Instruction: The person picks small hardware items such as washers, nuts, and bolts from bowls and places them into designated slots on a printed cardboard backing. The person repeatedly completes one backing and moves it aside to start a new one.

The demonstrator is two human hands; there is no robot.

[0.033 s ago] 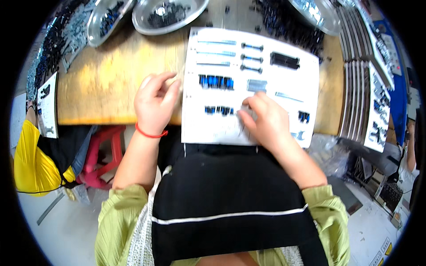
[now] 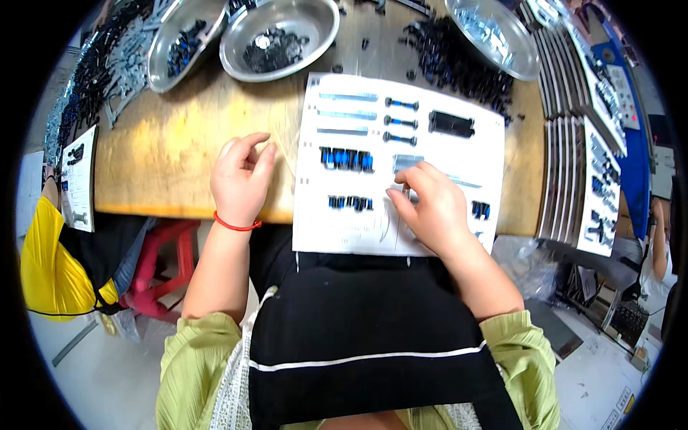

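A white printed sheet (image 2: 437, 236) lies on the table in front of me, with rows of small parts on it. Among them are long silver strips (image 2: 347, 113), black-and-blue bolts (image 2: 401, 122), a black block (image 2: 451, 123) and a row of blue-and-black pieces (image 2: 347, 159). My right hand (image 2: 438, 208) is over the sheet's lower middle, thumb and index finger curled round a small greyish bit that I cannot make out. Left of the sheet, my left hand (image 2: 242, 175) hovers above the wood, thumb and index finger apart, nothing between them.
Metal bowls hold black parts (image 2: 276, 54), black-and-blue parts (image 2: 183, 57) and silver pieces (image 2: 494, 39). Loose black parts (image 2: 459, 68) pile up behind the sheet. Stacked boards (image 2: 570, 179) stand at right. Someone in yellow (image 2: 50, 251) is at left.
The whole scene sits lower in the picture now, as the view has tilted. My right hand has shifted slightly toward the right over the sheet; my left hand keeps its curled, parted shape.
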